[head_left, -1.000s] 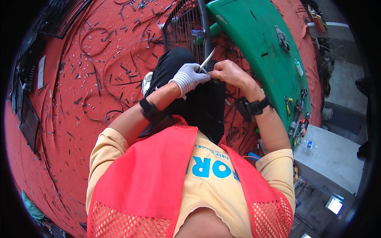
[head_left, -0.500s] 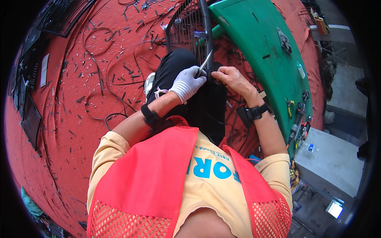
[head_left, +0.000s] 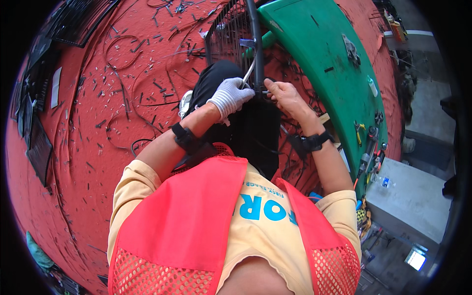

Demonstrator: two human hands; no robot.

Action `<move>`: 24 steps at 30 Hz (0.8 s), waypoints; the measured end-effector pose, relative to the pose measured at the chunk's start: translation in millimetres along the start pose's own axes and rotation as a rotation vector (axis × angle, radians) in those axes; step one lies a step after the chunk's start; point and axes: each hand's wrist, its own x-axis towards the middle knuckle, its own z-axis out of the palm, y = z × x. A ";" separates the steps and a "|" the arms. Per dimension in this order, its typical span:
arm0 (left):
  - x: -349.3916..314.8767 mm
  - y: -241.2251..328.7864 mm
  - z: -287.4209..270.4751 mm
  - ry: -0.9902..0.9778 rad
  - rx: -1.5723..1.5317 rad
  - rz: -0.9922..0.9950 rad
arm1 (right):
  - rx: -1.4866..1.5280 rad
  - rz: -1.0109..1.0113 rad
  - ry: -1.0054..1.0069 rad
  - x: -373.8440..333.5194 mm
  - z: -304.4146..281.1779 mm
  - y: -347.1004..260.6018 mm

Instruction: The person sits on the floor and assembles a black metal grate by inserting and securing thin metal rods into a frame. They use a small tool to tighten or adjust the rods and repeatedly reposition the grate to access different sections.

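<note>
My left hand (head_left: 229, 100), in a striped white-grey knit glove, is closed on a slim silver metal tool (head_left: 250, 74) that slants up alongside a black tube (head_left: 258, 54). I cannot tell whether it is a blade or one half of scissors. My bare right hand (head_left: 287, 99) is pinched closed at the tube's near end, on its right side. A small shiny bit shows by the fingertips, too small to name. The tube belongs to a black frame with thin bars (head_left: 223, 42), which stands beyond my black-trousered knees.
A green board (head_left: 314, 44) lies at right, bearing a grey glove (head_left: 351, 49), a small bottle (head_left: 372, 86), yellow-handled pliers (head_left: 359, 133) and a power tool (head_left: 368, 155). Black scraps and looping cords litter the red floor covering (head_left: 88, 147). Black grilles (head_left: 81, 22) lie at far left.
The metal tool has swung more upright, closer along the tube. My left hand has shifted slightly left and turned. My right hand has moved slightly right, with its fingers turned.
</note>
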 end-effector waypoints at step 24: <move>-9.0 -7.1 -52.4 -0.071 -0.036 0.137 | -0.428 0.057 -0.145 -23.9 -14.0 -53.9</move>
